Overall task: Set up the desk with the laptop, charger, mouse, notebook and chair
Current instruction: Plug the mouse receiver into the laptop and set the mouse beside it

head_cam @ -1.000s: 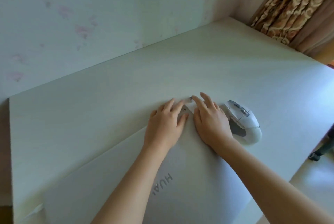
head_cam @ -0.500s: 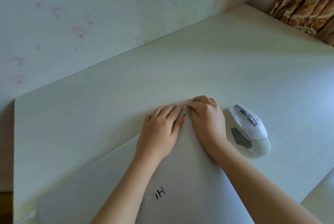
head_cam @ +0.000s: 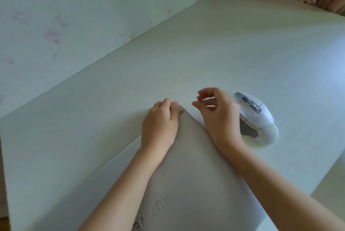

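Desk (head_cam: 233, 47) first: pale, set against the wall (head_cam: 74, 6), its near right edge close beside the laptop. Laptop (head_cam: 196, 174) lies closed and skewed on it, one corner pointing away from the person, and its near part runs out of view, so I cannot tell how much overhangs the edge. A push at the far corner could slide the smooth lid across the slick top and tip it off that side. Mouse (head_cam: 258, 118) sits just beside the laptop's right edge, behind the right wrist; a careless sweep of the forearm could knock it toward the edge. Left hand (head_cam: 160, 120) is curled with its fingertips at the laptop's far corner, seemingly pinching it beside a small dark mark; a one-corner lift would twist the lid. Right hand (head_cam: 218, 113) hovers off the corner, thumb and forefinger nearly meeting, holding nothing I can make out. Charger, notebook and chair are not in view.
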